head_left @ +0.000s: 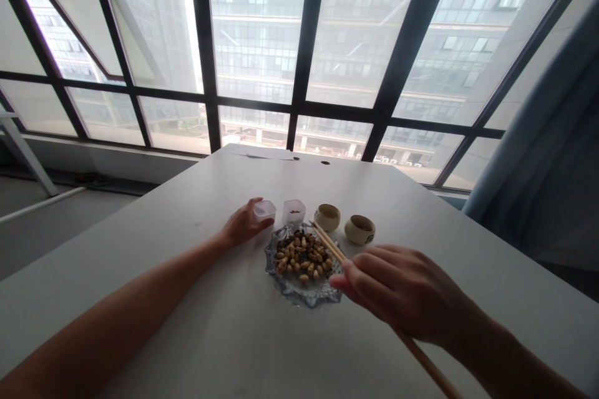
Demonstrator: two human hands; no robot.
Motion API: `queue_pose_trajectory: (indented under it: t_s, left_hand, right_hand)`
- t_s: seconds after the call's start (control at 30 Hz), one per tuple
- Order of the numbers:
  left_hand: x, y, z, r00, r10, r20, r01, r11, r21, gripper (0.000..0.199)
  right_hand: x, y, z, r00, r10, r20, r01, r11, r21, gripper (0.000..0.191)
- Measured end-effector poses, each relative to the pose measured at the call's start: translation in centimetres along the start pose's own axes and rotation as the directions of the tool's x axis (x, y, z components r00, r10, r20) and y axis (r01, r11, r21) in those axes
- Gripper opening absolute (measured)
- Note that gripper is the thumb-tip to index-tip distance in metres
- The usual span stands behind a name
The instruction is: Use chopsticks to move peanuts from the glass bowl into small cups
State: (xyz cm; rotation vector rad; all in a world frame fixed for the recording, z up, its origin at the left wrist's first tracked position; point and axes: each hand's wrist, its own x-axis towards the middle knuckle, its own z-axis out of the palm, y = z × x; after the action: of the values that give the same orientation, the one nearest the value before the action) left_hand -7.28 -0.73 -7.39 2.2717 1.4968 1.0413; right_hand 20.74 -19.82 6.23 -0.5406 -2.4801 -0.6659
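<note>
My left hand (246,223) grips a small translucent plastic cup (264,210) between thumb and fingers; it stands on the table. In my right hand (397,283) is a pair of chopsticks (330,244), their tips over the far right rim of a glass bowl (309,298). The bowl is filled with light brown nuts or beans (299,255) and some small dark pieces. A second translucent cup (294,211), with a few dark bits inside, stands right of the held one. Farther right sit two beige ceramic cups, one (327,217) behind the chopstick tips and another (360,230) with dark contents.
All of this stands on a white table (215,324). Papers (262,153) and two dark round holes are at its far end. Large framed windows rise behind, a blue curtain (538,124) hangs at the right, and a white metal frame (28,156) stands at the left.
</note>
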Motion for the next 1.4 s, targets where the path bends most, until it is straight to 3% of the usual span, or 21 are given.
queue_pose_trajectory:
  t_s: [0.1, 0.27, 0.37, 0.47, 0.6, 0.7, 0.93, 1.03, 1.1, 1.13, 1.2, 1.3, 1.4]
  left_hand:
    - [0.0, 0.1, 0.0, 1.0, 0.006, -0.006, -0.006, 1.0, 0.0, 0.074]
    - [-0.1, -0.3, 0.2, 1.0, 0.02, -0.024, -0.02, 1.0, 0.002, 0.072]
    - [-0.1, -0.6, 0.4, 0.985, 0.121, -0.119, -0.122, 0.993, 0.002, 0.064]
    - [-0.1, -0.5, 0.7, 0.932, 0.265, -0.247, -0.272, 0.962, 0.006, 0.053]
    - [-0.2, -0.1, 0.6, 0.906, 0.323, -0.274, -0.337, 0.942, -0.005, 0.046]
    - [-0.4, 0.3, 0.3, 0.929, 0.281, -0.239, -0.287, 0.958, 0.011, 0.05]
    - [-0.5, 0.2, -0.1, 0.992, 0.007, -0.124, 0.009, 0.992, 0.127, 0.071]
    - [-0.3, 0.0, -0.4, 0.994, 0.015, -0.108, -0.001, 0.991, 0.136, 0.082]
    - [0.0, 0.4, -0.9, 0.987, 0.097, -0.13, -0.078, 0.987, 0.144, 0.085]
    - [0.3, 0.8, -1.2, 0.981, 0.134, -0.138, -0.114, 0.983, 0.145, 0.085]
    - [1.1, 2.1, -1.6, 0.979, 0.163, -0.122, -0.147, 0.981, 0.13, 0.08]
    - [2.7, 4.6, -1.6, 0.973, 0.23, 0.008, -0.228, 0.963, 0.144, 0.075]
    - [4.5, 6.6, -0.7, 0.958, 0.228, 0.175, -0.259, 0.949, 0.179, 0.072]
  right_hand:
    - [0.3, -0.9, -0.2, 0.999, -0.013, 0.03, 0.014, 0.999, -0.035, 0.032]
    - [0.0, -0.3, 0.1, 1.0, -0.007, 0.006, 0.007, 1.0, -0.021, 0.025]
    - [-0.2, 0.1, 0.4, 1.0, 0.005, -0.005, -0.005, 1.0, 0.005, 0.028]
    - [-0.3, 0.4, 0.7, 1.0, 0.011, -0.002, -0.011, 0.999, 0.034, 0.031]
    - [-0.3, 0.5, 0.8, 1.0, 0.013, -0.004, -0.013, 0.999, 0.037, 0.033]
    - [-0.4, 0.6, 0.9, 1.0, 0.011, -0.008, -0.01, 0.999, 0.039, 0.033]
    - [-0.5, 2.0, 1.1, 0.996, 0.081, -0.038, -0.077, 0.99, 0.115, 0.033]
    - [-0.6, 2.6, 0.9, 0.975, 0.205, -0.079, -0.183, 0.956, 0.228, 0.033]
    - [-0.8, 3.0, 0.8, 0.925, 0.361, -0.118, -0.301, 0.886, 0.353, 0.032]
    - [-1.0, 3.2, 0.8, 0.879, 0.459, -0.133, -0.369, 0.829, 0.42, 0.032]
    - [-1.4, 4.0, 1.0, 0.739, 0.66, -0.137, -0.5, 0.673, 0.545, 0.033]
    - [-2.1, 5.5, 1.6, 0.516, 0.848, -0.118, -0.603, 0.458, 0.653, 0.038]
    - [-2.6, 6.6, 2.1, 0.421, 0.901, -0.107, -0.625, 0.373, 0.686, 0.042]
